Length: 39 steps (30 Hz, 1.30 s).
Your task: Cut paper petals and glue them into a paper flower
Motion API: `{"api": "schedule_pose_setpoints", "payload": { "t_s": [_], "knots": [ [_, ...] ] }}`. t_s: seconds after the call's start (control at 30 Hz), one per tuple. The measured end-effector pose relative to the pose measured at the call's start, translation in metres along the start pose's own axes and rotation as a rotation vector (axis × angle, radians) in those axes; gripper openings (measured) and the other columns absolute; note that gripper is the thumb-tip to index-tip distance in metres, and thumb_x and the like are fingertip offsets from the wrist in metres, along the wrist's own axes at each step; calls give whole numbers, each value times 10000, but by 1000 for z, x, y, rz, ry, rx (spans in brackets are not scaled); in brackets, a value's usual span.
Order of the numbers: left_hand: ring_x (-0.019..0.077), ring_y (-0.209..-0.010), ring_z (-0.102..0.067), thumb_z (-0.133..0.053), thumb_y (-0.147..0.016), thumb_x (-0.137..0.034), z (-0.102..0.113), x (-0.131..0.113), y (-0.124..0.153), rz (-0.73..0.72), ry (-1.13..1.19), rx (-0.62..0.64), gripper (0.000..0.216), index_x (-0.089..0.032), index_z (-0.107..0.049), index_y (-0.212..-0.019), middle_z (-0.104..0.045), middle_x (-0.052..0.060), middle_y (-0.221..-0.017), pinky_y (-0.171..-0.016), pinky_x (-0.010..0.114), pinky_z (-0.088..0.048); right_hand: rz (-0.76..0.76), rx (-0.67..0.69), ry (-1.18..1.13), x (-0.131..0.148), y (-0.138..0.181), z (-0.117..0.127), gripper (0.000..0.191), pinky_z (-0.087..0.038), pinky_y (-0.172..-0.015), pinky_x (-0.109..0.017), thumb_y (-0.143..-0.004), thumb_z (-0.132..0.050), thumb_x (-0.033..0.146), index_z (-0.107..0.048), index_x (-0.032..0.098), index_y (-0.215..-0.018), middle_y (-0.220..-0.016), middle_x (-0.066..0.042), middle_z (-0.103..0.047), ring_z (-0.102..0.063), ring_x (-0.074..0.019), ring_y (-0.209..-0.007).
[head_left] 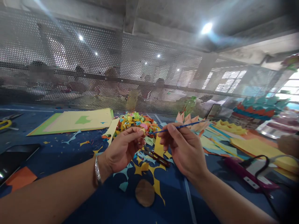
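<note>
My right hand (185, 147) is closed around a thin blue stick (190, 124), whose tip points left toward my other hand. A small yellowish piece (143, 132), apparently paper, is pinched between the thumb and forefinger of my left hand (125, 146). The stick's tip is close to that piece; whether they touch I cannot tell. Behind my hands rises a heap of small colourful paper pieces (135, 119). Below them lie a dark red-handled cutting tool (158, 158), yellow paper offcuts (157, 177) and a round brown disc (145, 193).
Stacked pale yellow and green sheets (81, 120) lie at the left, near a black flat device (17, 158) and yellow-handled scissors (5, 124). A purple power strip (249, 174) with cables and more yellow paper (259, 147) sit right. A perforated metal screen (149, 74) stands behind.
</note>
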State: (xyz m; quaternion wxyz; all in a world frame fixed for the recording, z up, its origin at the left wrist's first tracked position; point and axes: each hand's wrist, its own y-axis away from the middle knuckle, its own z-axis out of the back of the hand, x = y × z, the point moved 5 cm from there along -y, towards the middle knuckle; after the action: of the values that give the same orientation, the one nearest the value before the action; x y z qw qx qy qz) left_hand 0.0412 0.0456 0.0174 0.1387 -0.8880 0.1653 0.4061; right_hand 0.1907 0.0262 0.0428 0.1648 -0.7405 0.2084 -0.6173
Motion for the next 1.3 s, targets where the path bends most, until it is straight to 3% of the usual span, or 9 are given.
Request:
{"api": "schedule_pose_setpoints", "payload": {
  "t_s": [0.27, 0.7, 1.07, 1.3],
  "knots": [
    [54, -585, -539, -681, -730, -128, 2, 1, 1, 4, 21, -38, 79, -135, -603, -724, -588, -8, -673, -602, 162, -435, 72, 76, 94, -3, 3, -3, 99, -471, -430, -234, -862, -565, 297, -624, 219, -845, -735, -23, -661, -593, -130, -575],
    [46, -574, -542, -704, -711, -126, 3, 1, 1, 13, 20, -70, 90, -129, -615, -714, -586, -14, -660, -596, 149, -441, 90, 71, 119, -4, 4, -2, 102, -478, -427, -229, -851, -586, 299, -639, 215, -831, -757, -31, -676, -591, -124, -560],
    [43, -592, -524, -722, -696, -148, 8, 0, -2, -85, -42, -120, 110, -136, -614, -710, -581, -27, -690, -638, 166, -423, 224, 126, 345, 3, 9, -6, 111, -506, -467, -234, -881, -546, 258, -654, 232, -892, -775, -18, -673, -606, -118, -582],
    [45, -564, -478, -720, -703, -182, 9, -3, -1, -170, -206, -125, 120, -144, -607, -714, -555, -35, -650, -572, 171, -371, 334, 155, 467, 7, 13, -9, 125, -510, -485, -236, -893, -526, 210, -643, 255, -903, -813, -2, -664, -617, -114, -610]
  ]
}}
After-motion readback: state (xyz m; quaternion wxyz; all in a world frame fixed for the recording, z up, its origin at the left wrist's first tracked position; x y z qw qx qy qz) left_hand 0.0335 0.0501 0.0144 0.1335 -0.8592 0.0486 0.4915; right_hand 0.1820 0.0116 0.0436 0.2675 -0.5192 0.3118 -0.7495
